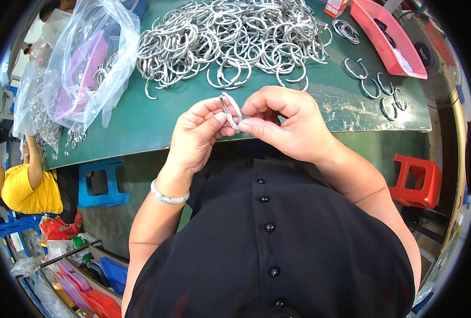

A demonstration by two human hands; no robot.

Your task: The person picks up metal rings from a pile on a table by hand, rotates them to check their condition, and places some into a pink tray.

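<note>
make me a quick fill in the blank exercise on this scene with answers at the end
1. Beyond the curved silvery piece held by the left hand and right hand, a pile of rings lies on a table coloured ____.
2. The bracelet is on the person's ____ forearm.
3. The stool at the picture's right is coloured ____.

Missing words: green; left; red
</note>
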